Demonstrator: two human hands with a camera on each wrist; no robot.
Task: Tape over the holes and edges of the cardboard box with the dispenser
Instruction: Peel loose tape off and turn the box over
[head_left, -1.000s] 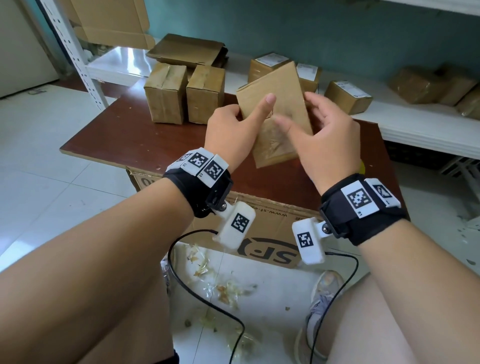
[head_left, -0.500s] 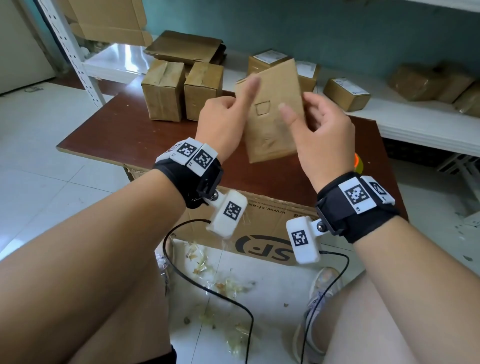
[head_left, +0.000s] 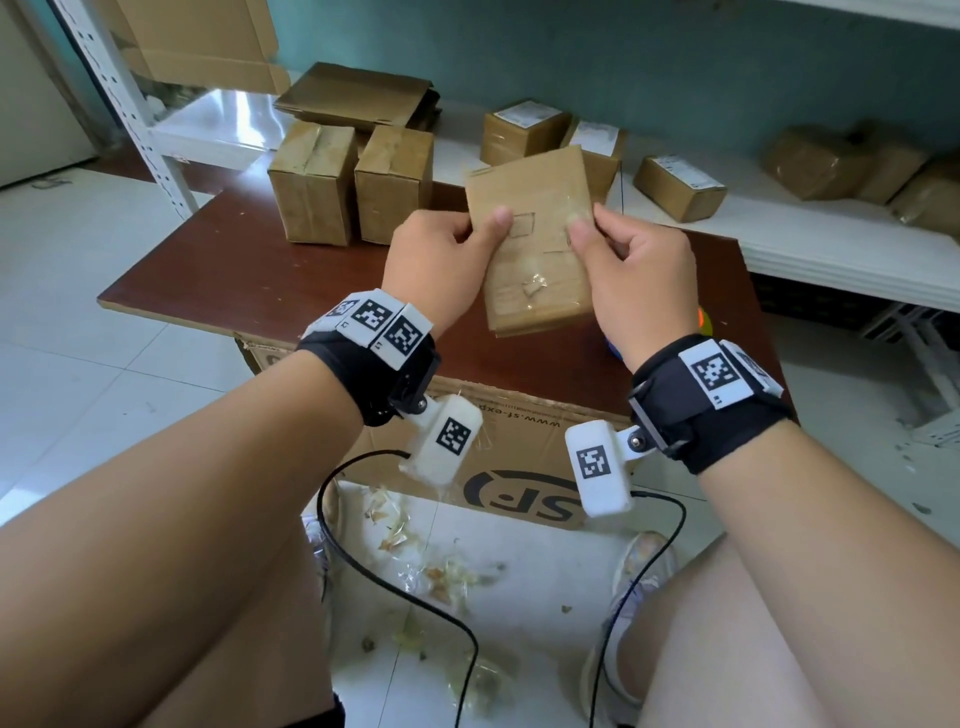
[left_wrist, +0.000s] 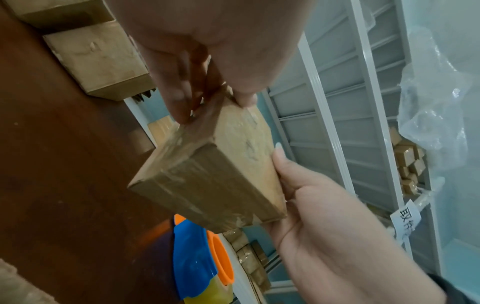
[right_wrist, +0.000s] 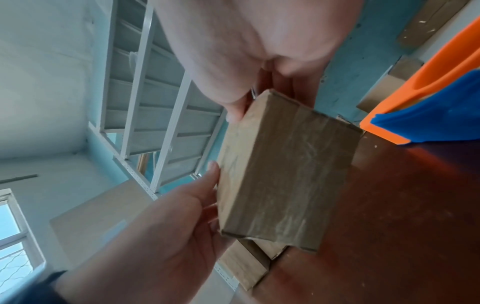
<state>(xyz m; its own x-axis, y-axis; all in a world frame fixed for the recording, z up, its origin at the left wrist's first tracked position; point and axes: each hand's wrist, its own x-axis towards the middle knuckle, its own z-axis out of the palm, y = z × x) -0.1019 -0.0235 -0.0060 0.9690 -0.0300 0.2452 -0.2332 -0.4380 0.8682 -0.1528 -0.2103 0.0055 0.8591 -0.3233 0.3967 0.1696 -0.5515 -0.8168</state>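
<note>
We hold the small flat brown cardboard box (head_left: 530, 244) above the dark red-brown table (head_left: 218, 260), left hand (head_left: 441, 260) and right hand (head_left: 636, 265) pinching opposite edges, and should turn it slowly to spot untaped holes.

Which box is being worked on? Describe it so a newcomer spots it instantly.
Over the brown table, in front of two upright boxes standing on it, both hands hold up one flat cardboard box. It alone is off the table, with a small rectangular outline on its tape-glossed face.

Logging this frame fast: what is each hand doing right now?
Left hand: grips the left side of the cardboard box, thumb on its face.
Right hand: grips the box's right side, thumb on its face.
</note>
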